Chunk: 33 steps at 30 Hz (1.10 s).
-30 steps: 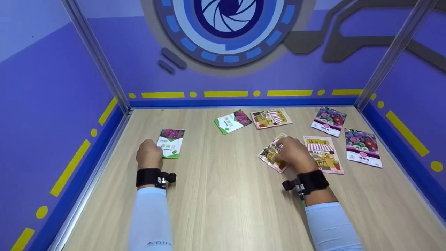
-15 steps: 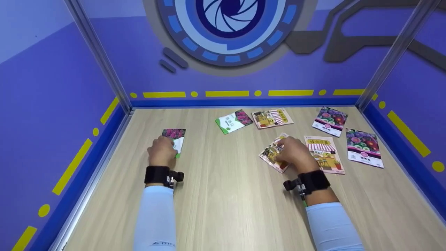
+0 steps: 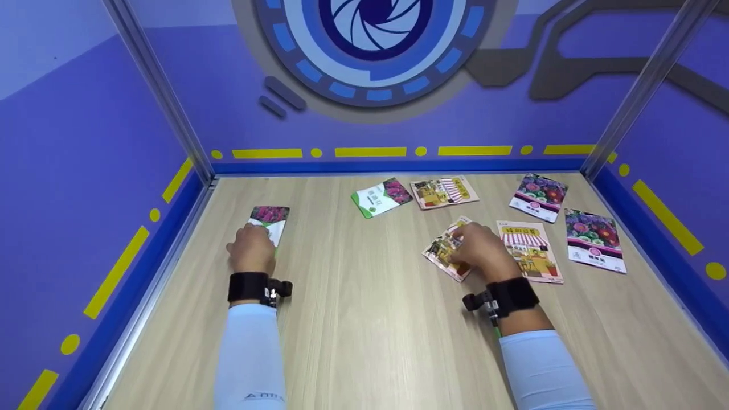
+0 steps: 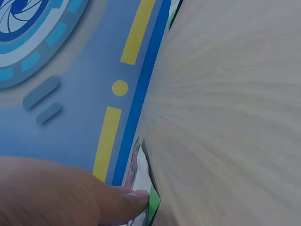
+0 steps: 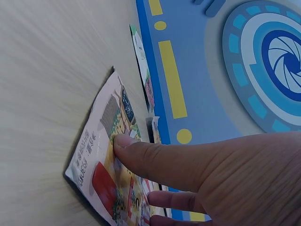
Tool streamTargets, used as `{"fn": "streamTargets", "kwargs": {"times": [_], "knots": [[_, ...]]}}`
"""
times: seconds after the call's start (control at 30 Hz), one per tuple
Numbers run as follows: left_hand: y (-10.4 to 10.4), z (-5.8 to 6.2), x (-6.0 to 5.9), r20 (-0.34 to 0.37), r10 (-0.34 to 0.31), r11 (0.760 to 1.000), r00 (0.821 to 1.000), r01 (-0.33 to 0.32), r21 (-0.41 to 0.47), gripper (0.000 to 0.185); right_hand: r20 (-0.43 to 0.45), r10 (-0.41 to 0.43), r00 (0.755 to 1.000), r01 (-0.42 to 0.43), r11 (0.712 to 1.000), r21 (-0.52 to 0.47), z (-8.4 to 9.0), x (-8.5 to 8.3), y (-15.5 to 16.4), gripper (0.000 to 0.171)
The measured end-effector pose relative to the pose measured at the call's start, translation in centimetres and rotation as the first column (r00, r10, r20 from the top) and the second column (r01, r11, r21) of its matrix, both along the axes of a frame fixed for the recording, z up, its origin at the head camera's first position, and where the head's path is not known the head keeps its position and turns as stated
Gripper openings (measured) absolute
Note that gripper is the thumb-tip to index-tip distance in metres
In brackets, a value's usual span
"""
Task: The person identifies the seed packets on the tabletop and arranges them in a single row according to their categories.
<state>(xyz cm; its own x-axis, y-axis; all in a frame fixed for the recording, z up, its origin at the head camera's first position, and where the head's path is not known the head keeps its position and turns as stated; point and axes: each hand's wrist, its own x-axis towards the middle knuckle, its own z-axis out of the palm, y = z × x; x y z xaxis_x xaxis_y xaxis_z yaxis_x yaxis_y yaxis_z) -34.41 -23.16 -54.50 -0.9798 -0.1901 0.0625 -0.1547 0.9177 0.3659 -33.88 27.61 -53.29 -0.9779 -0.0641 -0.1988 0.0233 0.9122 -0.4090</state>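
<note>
My left hand (image 3: pixel 250 247) holds a white-and-green seed packet (image 3: pixel 276 219) with pink flowers on it, at the left of the table. In the left wrist view the thumb lies on the face of this packet (image 4: pixel 141 172), near its green corner; the other fingers are hidden. My right hand (image 3: pixel 484 250) grips a pink packet with a shop picture (image 3: pixel 441 253), set at a slant. Seen from the right wrist, the thumb is on the face of that packet (image 5: pixel 101 127) and two other fingers reach its far side. A second shop packet (image 3: pixel 529 250) lies just right of this hand.
Toward the back lie another white-and-green packet (image 3: pixel 380 198) and a third shop packet (image 3: pixel 445 192). Two purple-flower packets (image 3: pixel 539 196) lie at the right. Blue walls with yellow dashes (image 3: pixel 370 152) close in the wooden table (image 3: pixel 364 319).
The left hand moved right onto the white-and-green packet, then slid back left, and the packet shifted left and slightly away with it. The right hand and its packet stayed in place.
</note>
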Motion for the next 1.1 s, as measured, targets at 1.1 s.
{"fn": "streamTargets", "kwargs": {"times": [1.1], "knots": [[14.8,2.5,-1.9,0.083,-0.481,0.876,0.873,0.480,0.034,0.055,-0.139,0.038,0.990,-0.039,0.999,-0.006,0.8,0.6,-1.3,0.057]]}}
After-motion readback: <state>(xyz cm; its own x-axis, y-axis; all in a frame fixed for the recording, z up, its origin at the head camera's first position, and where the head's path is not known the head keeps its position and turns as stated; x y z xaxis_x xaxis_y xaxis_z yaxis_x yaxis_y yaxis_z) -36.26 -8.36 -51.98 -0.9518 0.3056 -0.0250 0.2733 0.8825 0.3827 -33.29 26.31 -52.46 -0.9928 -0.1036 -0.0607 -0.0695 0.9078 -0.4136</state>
